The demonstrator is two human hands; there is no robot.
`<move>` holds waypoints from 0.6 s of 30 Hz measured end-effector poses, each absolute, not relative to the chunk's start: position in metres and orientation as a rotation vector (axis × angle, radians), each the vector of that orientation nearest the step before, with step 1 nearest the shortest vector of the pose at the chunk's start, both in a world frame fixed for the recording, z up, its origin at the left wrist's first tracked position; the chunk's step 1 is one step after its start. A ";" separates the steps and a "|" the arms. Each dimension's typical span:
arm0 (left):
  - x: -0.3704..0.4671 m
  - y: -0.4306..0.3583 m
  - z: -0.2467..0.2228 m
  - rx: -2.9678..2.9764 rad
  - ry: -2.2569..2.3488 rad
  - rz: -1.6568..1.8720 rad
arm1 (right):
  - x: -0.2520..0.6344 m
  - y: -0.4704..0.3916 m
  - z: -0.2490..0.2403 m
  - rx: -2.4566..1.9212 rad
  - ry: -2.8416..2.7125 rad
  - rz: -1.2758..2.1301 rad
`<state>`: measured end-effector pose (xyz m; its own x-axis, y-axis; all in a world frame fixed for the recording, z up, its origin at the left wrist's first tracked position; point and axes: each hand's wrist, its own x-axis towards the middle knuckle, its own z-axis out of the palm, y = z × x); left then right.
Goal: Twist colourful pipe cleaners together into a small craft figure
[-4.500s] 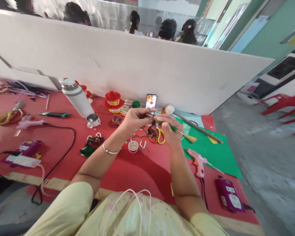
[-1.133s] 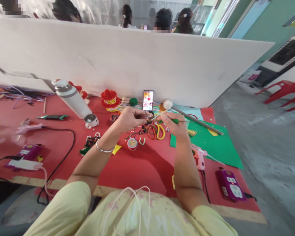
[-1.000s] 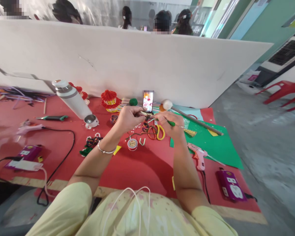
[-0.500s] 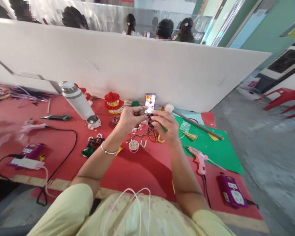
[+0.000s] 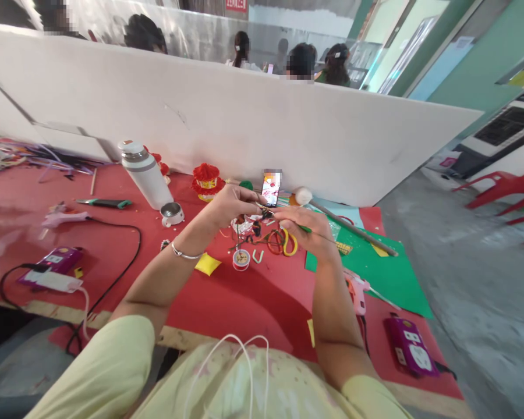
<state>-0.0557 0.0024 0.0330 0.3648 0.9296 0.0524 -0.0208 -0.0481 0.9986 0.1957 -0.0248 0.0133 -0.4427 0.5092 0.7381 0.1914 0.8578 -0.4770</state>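
Note:
Small dark yarn work [image 5: 266, 214] hangs between my two hands in front of a lit phone [image 5: 271, 187] propped against the white board. My left hand [image 5: 233, 205] pinches it from the left. In my right hand [image 5: 308, 228] is a thin tool with a green handle [image 5: 304, 228], its tip at the yarn. Loose dark strands run down towards a small white spool [image 5: 241, 260]. Yellow-handled scissors [image 5: 290, 241] lie just beyond the spool, to its right. A yellow packet [image 5: 208, 264] rests near my left forearm.
A white bottle [image 5: 145, 177] and metal cup [image 5: 172, 214] stand left. Beside them is a red yarn piece [image 5: 207, 181]. At right lie a green sheet [image 5: 375, 273], a stick [image 5: 353, 228], a pink glue gun [image 5: 357, 294] and a purple power socket [image 5: 410, 344]. People sit behind the board [image 5: 244, 122].
My hands have drawn slightly apart, with the right forearm shifted right over the glue gun. The left forearm moved left, uncovering the yellow packet and covering the dark beaded piece. The view shifted slightly.

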 end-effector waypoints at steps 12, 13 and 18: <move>-0.044 -0.018 0.033 1.207 0.684 0.907 | 0.163 -0.019 -0.019 -0.478 -1.387 0.966; -0.039 -0.022 0.030 1.167 0.689 0.972 | 0.156 -0.018 -0.023 -0.466 -1.388 0.848; -0.028 -0.042 0.020 1.088 0.745 1.336 | 0.146 -0.021 -0.029 -0.506 -1.485 0.409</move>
<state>-0.0277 -0.0424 0.0203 0.1359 0.9779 0.1588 -0.3792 -0.0968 0.9203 0.1458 -0.0214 -0.0287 0.0520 0.5520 0.8322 0.0483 0.8310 -0.5542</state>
